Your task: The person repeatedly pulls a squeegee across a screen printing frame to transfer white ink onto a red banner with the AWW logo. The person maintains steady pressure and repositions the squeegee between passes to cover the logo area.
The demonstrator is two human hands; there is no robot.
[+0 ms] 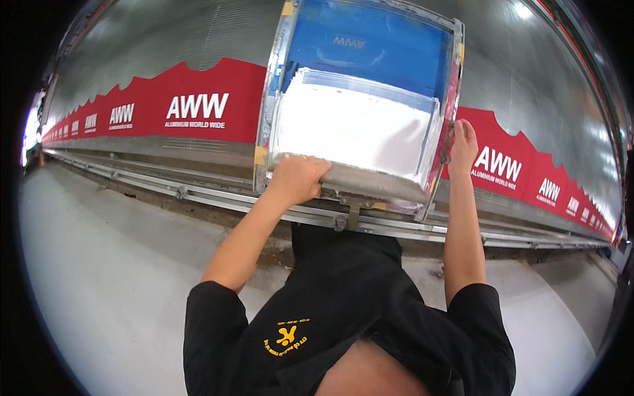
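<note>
A screen-printing frame [457,72] with blue mesh [376,49] lies over the printing bench in front of me. White ink [347,125] covers the near half of its mesh. Across the frame's near end lies a long grey squeegee [380,182]. My left hand [300,179] is closed over the squeegee's left end, its fingers wrapped on the top edge. At the frame's right side, my right hand [464,146] grips the outer edge with bent fingers; the fingertips are partly hidden.
Shiny sheet material printed with a red band [218,92] and white lettering runs left and right under the frame. A metal rail [218,198] with clamp-like stops follows the bench's near edge. Pale floor [112,257] lies on my side.
</note>
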